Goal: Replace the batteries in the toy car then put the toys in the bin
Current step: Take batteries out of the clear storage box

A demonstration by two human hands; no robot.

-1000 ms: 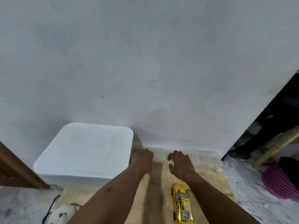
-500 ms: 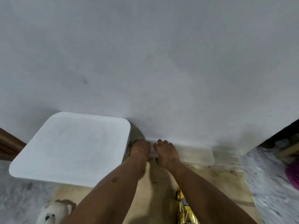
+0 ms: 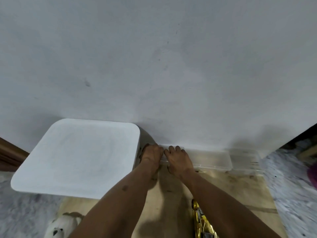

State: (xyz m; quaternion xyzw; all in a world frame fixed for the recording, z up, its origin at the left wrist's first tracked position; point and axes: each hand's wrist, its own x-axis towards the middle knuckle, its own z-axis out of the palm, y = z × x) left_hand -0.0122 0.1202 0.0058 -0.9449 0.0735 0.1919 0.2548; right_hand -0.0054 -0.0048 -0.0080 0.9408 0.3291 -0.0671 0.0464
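Single head-worn view, forward and down, seemingly close to the wall

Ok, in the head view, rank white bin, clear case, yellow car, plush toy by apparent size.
1. white bin
2. clear case
3. plush toy and yellow car: alike, both cut off by the frame edge, so unranked.

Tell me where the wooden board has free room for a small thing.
Free: the pale wooden board right of the right arm, below the clear plastic box, up to the grey floor; and the strip between both arms. Crowded: at the wall, where the left grip and right grip hold the box beside the white plastic bin, and around the yellow toy car.
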